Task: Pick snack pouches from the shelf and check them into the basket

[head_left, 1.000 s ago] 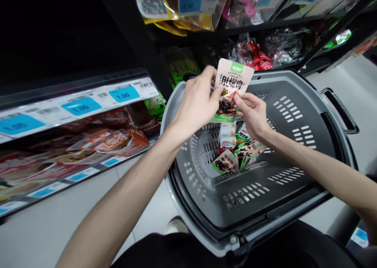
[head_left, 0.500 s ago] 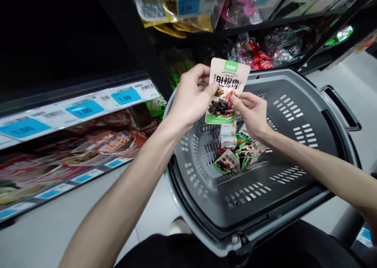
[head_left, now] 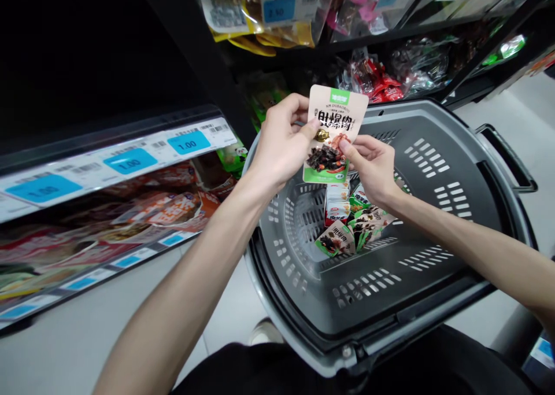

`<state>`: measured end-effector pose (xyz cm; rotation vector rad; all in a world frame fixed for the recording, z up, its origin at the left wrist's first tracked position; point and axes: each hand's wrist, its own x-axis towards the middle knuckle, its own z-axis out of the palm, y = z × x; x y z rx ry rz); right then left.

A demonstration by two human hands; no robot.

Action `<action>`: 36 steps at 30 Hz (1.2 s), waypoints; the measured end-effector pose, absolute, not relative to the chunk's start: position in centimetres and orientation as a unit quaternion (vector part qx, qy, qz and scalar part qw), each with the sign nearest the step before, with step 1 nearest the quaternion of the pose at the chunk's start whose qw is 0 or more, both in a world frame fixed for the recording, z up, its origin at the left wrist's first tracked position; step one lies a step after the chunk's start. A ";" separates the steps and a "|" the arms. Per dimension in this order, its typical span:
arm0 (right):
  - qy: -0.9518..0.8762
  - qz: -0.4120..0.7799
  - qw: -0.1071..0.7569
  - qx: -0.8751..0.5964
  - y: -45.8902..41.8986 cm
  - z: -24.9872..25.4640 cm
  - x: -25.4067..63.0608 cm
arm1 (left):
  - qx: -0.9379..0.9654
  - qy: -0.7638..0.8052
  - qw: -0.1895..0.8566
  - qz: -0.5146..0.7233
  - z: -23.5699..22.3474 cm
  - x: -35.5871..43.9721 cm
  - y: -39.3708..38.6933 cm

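Note:
A beige and green snack packet (head_left: 327,158) is held upright above the shopping basket, its printed front facing me. My left hand (head_left: 284,132) pinches its left edge, thumb on the front. On the lower right edge, my right hand (head_left: 368,161) grips the same packet between thumb and fingers. Below them the grey shopping basket (head_left: 433,239) holds several small packets. One beige packet (head_left: 336,239) there has the same print, and a stack of white and red packets (head_left: 337,204) lies beside it. The fingers behind the held packet are partly hidden.
At the left a shelf edge carries blue price labels (head_left: 130,162), with orange snack bags (head_left: 169,207) below. Clear bins with yellow bags (head_left: 277,36) and red packets (head_left: 381,85) are behind the basket. A basket handle (head_left: 511,158) sticks out at the right.
Both hands keep hold of the packet. It has shifted slightly left and turned to face me more squarely, with my left thumb now higher on its front. The packets in the basket look the same.

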<state>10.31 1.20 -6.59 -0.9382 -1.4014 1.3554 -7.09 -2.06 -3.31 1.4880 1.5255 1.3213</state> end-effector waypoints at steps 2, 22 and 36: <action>-0.571 0.553 0.472 -0.381 1.2 -6.6 10.3 | 0.566 0.578 0.311 0.498 -3.3 -7.1 -2.1; -0.565 0.561 0.470 -0.380 1.0 -6.4 10.5 | 0.581 0.590 0.260 0.496 -3.1 -7.1 -2.1; -0.569 0.545 0.478 -0.388 1.7 -7.0 10.9 | 0.588 0.605 0.253 0.473 -3.0 -7.1 -2.3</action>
